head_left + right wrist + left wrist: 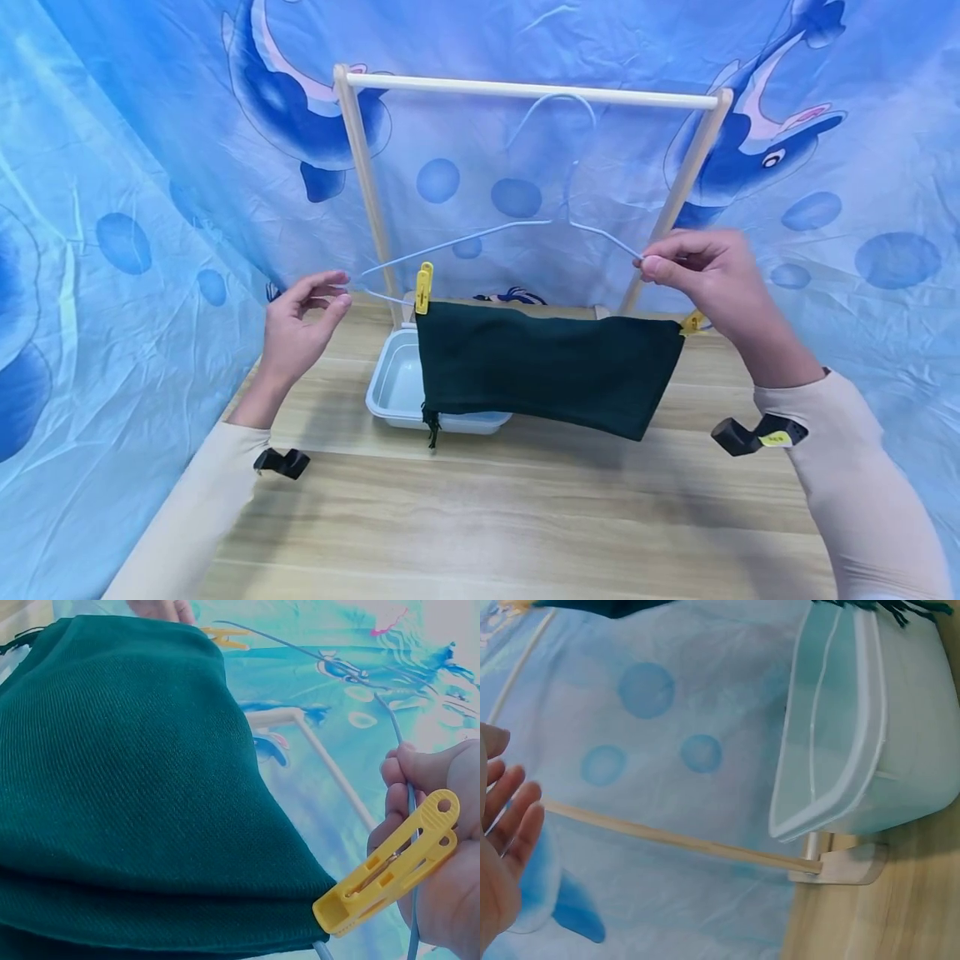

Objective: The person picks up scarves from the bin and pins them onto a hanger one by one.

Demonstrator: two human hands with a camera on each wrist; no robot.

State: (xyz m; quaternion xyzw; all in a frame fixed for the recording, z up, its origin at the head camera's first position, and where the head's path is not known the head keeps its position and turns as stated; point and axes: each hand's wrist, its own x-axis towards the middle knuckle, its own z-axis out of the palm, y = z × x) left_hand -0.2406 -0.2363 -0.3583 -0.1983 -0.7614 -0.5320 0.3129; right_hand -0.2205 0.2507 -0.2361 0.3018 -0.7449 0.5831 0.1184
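A dark green fringed scarf [551, 358] hangs folded over the lower bar of a light blue wire hanger [465, 238]. One yellow clothespin [423, 288] clips its left end; another yellow clothespin [386, 862] clips the right end. My right hand [705, 267] pinches the hanger's sloping wire at its right shoulder. Just beside the hanger's left tip is my left hand [303, 321], its fingers loosely bent and apart from the wire. The hanger's hook appears just below the white rod of a wooden rack [525, 88]; whether it touches the rod, I cannot tell.
A pale plastic basin [390, 417] stands on the wood-grain table [480, 517], partly behind the scarf's left end. The rack's wooden posts rise at the back on either side. A blue dolphin-print curtain [465, 37] surrounds the table at the back and sides.
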